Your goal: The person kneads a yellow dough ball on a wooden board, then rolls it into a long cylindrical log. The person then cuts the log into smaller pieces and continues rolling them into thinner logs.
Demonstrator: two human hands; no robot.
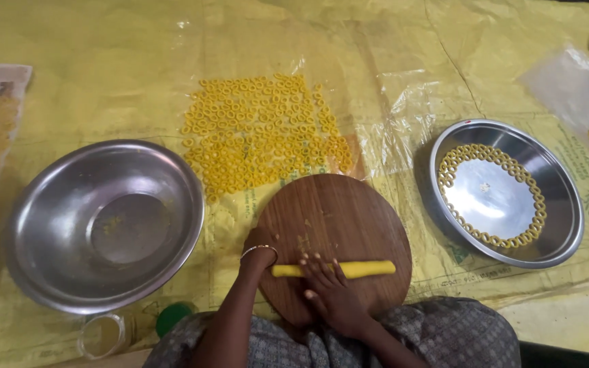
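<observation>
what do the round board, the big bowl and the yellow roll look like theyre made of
Round board: wood, matte brown, grain lines showing. Big bowl: metal, likely steel, shiny grey with reflections. Yellow roll: seemingly soft dough, smooth and dull, under the right hand.

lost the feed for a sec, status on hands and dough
Right hand flat on yellow dough roll, left hand at its end. Roll lies on round wooden board. Nothing in the way.

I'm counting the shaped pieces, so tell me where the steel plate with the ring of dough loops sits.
In the head view the steel plate lies on the right side of the yellow sheet, just right of the round wooden board, with the dough loops lining its inner rim.
</observation>
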